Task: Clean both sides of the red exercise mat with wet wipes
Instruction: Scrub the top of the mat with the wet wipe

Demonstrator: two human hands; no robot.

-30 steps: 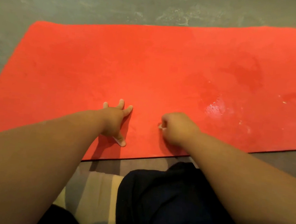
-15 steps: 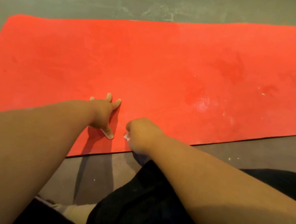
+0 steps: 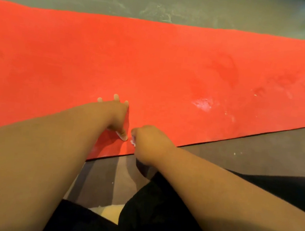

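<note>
The red exercise mat [image 3: 153,62] lies flat on the floor and spans the whole width of the view. My left hand [image 3: 116,117] rests on it near the front edge with spread, straight fingers. Just to its right, my right hand [image 3: 148,143] is curled over the mat's front edge and grips a small white wet wipe [image 3: 132,142], of which only a sliver shows by the knuckles. Wet, shiny patches [image 3: 203,103] glisten on the mat to the right of my hands.
Grey concrete floor [image 3: 160,1] lies beyond the mat and darker floor [image 3: 257,150] in front of it. My legs in dark trousers [image 3: 155,219] fill the bottom of the view. Small white crumbs [image 3: 235,153] dot the floor at the right.
My right hand has slid left and toward the mat's front edge, close to my left thumb. The view has shifted, so the mat's left end is out of frame.
</note>
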